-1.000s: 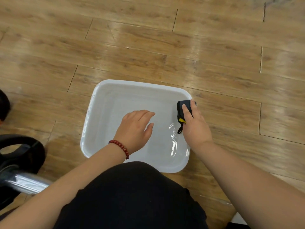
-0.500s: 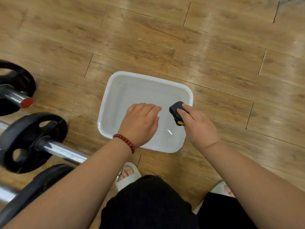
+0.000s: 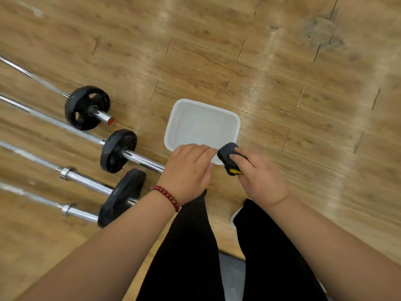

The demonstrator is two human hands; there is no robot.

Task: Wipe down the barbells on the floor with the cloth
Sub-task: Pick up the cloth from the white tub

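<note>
As viewed from above, at frame centre: right hand (image 3: pixel 260 179) with fingers curled round a dark, yellow-edged cloth (image 3: pixel 227 155), over the lower right corner of a white basin (image 3: pixel 201 127). Left hand (image 3: pixel 188 170) just beside the cloth, fingers relaxed, holding nothing; red bead bracelet (image 3: pixel 166 197) at the wrist. Barbells (image 3: pixel 118 149) on the wood floor (image 3: pixel 282 72) at frame left, black plates towards the basin.

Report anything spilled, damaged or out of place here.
Only the floor: a grey, scuffed patch ahead on the right mars the wood. No water shows around the basin, which sits level; the barbells lie in a row; the right hand grips the cloth.
</note>
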